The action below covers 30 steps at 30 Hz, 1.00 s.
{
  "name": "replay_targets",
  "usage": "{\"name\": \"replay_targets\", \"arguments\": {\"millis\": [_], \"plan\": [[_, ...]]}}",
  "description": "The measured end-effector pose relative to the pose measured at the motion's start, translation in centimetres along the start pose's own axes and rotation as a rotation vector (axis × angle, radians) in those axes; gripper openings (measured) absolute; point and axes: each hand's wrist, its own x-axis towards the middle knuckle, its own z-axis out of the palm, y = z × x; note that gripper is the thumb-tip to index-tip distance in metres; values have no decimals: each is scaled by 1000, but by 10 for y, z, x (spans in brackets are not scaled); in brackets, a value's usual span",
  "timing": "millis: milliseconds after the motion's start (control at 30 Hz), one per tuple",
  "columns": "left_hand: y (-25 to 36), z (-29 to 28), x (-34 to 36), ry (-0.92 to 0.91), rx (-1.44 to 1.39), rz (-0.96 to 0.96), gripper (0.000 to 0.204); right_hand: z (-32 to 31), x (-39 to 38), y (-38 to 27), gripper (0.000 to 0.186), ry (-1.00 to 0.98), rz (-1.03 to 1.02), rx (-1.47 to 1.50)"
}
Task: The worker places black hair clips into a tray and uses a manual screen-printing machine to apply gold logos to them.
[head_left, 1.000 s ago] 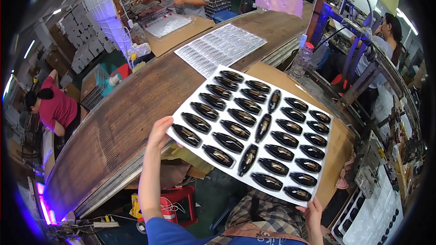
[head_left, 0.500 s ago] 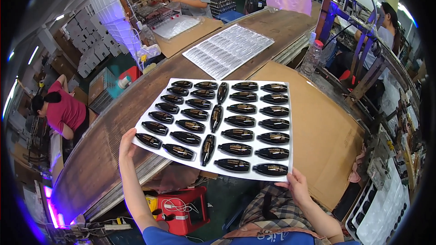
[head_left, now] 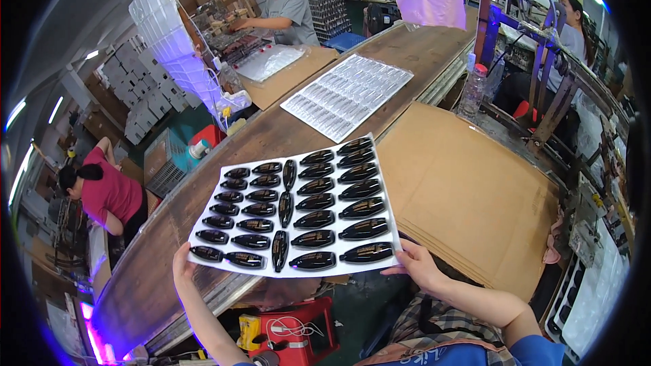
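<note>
I hold up a white moulded tray (head_left: pixel 359 270) in front of me, tilted toward me. Rows of glossy black bottle-shaped pieces (head_left: pixel 312 260) with gold print fill it, several lying crosswise and a middle column lengthwise. At its near left corner my left hand (head_left: pixel 183 262) is closed on the edge, with part of the fingers hidden behind it. My right hand (head_left: pixel 417 264) pinches the near right corner between thumb and fingers. Beyond the tray, a clear-wrapped sheet with rows of small moulded cavities (head_left: pixel 347 97) lies on the brown workbench (head_left: pixel 156 251).
Flat brown cardboard (head_left: pixel 468 196) lies to the right of the tray. A clear bottle with a red lid (head_left: pixel 472 91) stands by a metal frame (head_left: pixel 542 88). Below the bench is a red stool (head_left: pixel 298 332) with a white cable. Co-workers sit at left, far side and right.
The black-piece tray has moved left and slightly down, both hands travelling with it. My view has shifted a little, and the far co-worker's head now shows.
</note>
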Motion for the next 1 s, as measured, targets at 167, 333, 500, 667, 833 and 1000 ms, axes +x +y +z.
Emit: {"name": "replay_targets", "arguments": {"millis": [167, 333, 500, 667, 833, 1000], "plan": [[14, -43, -21, 110, -15, 31, 21, 22, 36, 9, 33, -94, -11, 10], [22, -104, -47, 205, -71, 39, 24, 49, 75, 11, 33, -137, 135, 44], [13, -132, -68, 267, -94, 44, 24, 66, 118, 13, 34, -199, 235, -34], [-8, -136, -61, 335, -196, 31, 24, 66, 178, 13, 32, -258, 260, -126], [-27, -127, -38, 413, -381, 18, 25, 71, 228, -1, 31, -207, 203, -216], [-54, -102, -13, 462, -444, 21, 24, 58, 292, 13, 31, -49, 182, -203]]}}
